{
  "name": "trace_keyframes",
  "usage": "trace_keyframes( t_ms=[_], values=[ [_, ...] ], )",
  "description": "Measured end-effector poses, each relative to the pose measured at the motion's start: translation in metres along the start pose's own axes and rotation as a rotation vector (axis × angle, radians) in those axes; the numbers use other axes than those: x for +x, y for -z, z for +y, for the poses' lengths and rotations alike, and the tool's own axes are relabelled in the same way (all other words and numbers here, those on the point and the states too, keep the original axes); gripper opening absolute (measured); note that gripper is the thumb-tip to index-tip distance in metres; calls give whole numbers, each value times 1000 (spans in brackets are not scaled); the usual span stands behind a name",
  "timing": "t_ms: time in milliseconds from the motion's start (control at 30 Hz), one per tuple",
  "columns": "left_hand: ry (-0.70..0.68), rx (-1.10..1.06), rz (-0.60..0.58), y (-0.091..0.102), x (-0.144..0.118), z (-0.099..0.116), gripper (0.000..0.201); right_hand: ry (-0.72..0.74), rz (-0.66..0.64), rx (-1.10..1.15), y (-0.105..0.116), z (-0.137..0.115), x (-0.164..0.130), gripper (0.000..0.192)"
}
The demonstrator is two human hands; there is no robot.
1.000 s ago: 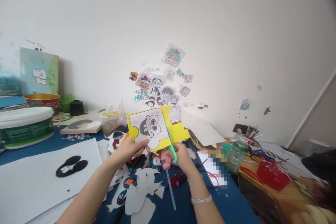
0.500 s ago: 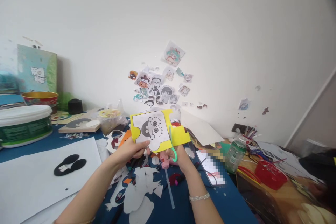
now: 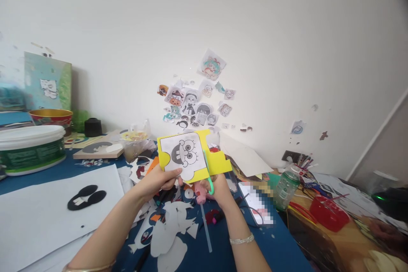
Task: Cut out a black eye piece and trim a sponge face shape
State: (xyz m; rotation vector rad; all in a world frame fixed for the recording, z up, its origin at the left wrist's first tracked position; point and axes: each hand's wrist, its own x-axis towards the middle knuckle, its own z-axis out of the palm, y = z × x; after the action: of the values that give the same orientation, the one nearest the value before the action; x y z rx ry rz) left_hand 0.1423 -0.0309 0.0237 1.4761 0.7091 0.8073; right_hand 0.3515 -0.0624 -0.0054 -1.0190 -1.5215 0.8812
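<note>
My left hand (image 3: 161, 181) pinches the lower edge of a yellow sheet (image 3: 219, 162) with a black-and-white cartoon print (image 3: 186, 155) stuck on it, held upright above the table. My right hand (image 3: 219, 189) grips green-handled scissors (image 3: 208, 180) whose blades run up along the right edge of the print, into the yellow sheet. A silver bracelet sits on my right wrist.
The blue table (image 3: 274, 246) carries paper cut-outs (image 3: 172, 229), a white sheet with a black shape (image 3: 86, 195), a white tub (image 3: 30, 148), a gold bowl (image 3: 51, 115), a green bottle (image 3: 285, 185), a red tray (image 3: 330, 211) and a phone (image 3: 256, 202). Stickers (image 3: 197, 102) cover the wall.
The yellow sheet and both hands have shifted slightly; the scissors stay in the cut along the print's right edge. The camera view has wobbled a little.
</note>
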Motion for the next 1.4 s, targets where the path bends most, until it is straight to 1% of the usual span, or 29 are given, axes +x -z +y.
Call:
trace_keyframes(
  t_ms=[67,167,300,400,500,567,667,733,800,1000,1133,1267,1400],
  values=[
    [1,-3,-4,0,0,0,30,24,1,67,-1,-5,-2,79],
    [16,-27,-18,0,0,-1,30,46,-22,138,-3,-11,-4,81],
    [46,-120,-77,0,1,-2,27,80,-50,177,-3,-15,-8,83],
    [55,-197,-124,0,2,-3,24,27,-106,185,1,-17,-11,86],
    [67,-227,-156,1,2,-2,21,-37,-147,202,5,-17,-13,84],
    [76,-227,-146,0,2,-2,21,-70,-102,197,5,-16,-12,81],
    [79,-203,-114,-1,1,-1,23,-111,26,166,1,-14,-11,79],
    [74,-184,-100,-1,1,0,23,-118,104,136,-3,-14,-10,78],
    [63,-157,-93,-2,0,1,23,-103,145,99,-6,-16,-10,78],
    [37,-122,-87,-2,-1,1,26,-55,174,30,-9,-13,-6,72],
    [38,-85,-72,-1,-2,1,25,14,196,-11,-8,-10,-4,71],
    [27,-53,-72,0,-1,1,28,48,173,12,-7,-10,-2,73],
    [15,-18,-104,1,-2,0,30,41,123,-26,-3,0,2,75]
  ],
)
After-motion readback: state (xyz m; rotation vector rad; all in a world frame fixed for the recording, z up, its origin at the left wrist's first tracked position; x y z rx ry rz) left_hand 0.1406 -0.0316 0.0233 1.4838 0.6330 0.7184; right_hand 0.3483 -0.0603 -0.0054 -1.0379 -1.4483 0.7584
